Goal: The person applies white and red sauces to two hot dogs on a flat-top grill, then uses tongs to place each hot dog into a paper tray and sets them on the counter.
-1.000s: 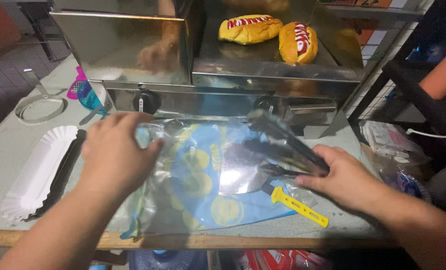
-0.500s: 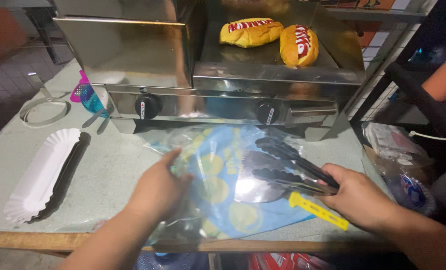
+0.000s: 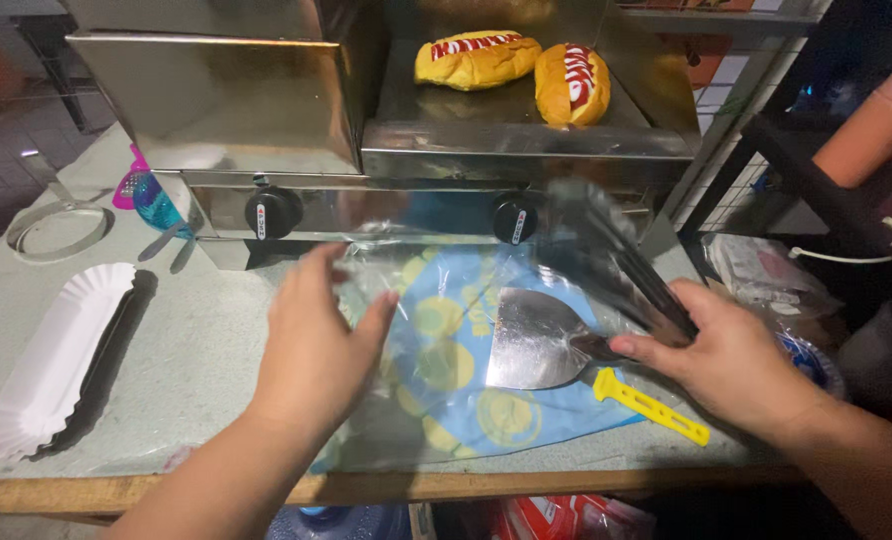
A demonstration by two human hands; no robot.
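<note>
My right hand [image 3: 731,360] grips metal tongs [image 3: 616,265], lifted and pointing up-left toward the steel griddle [image 3: 466,140]. A metal spatula [image 3: 541,340] lies just left of that hand on a blue cloth with yellow circles [image 3: 456,350], which sits under clear plastic [image 3: 376,275]. My left hand [image 3: 316,340] hovers open over the left edge of the plastic and cloth, fingers spread. Two hot dog buns with red sauce [image 3: 478,58] [image 3: 571,82] rest on the griddle's flat top at the back.
A stack of white paper trays [image 3: 51,360] lies at the table's left. A yellow-handled tool [image 3: 651,405] lies near the front edge. Two black knobs [image 3: 271,210] [image 3: 514,218] face me. Bags [image 3: 766,275] crowd the right; a metal ring [image 3: 56,228] sits far left.
My left hand has shifted right and back from the plastic's left side to its middle edge. My right hand has raised the tongs off the cloth toward the griddle.
</note>
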